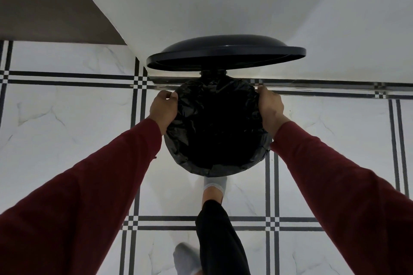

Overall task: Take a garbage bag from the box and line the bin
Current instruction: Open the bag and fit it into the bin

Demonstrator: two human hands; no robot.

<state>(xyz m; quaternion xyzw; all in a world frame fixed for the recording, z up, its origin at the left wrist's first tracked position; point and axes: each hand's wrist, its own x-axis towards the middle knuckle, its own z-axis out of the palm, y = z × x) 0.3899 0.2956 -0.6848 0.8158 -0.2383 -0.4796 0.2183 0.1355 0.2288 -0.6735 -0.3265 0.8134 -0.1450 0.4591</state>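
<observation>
A round bin stands on the floor against the wall, its black lid (225, 52) raised upright behind it. A crinkled black garbage bag (214, 127) fills the bin's opening and is folded over its rim all round. My left hand (163, 109) pinches the bag's edge at the left side of the rim. On the right side of the rim, my right hand (269, 107) grips the bag's edge. Both arms wear dark red sleeves. The bin's body is hidden under the bag. No box is in view.
A foot in a grey sock (215, 185) is tucked under the bin's front edge, where a pedal would be hidden. My other socked foot (185, 257) stands further back. The floor is white marble tile with black lines (271, 185). A white wall (223, 2) rises behind the bin.
</observation>
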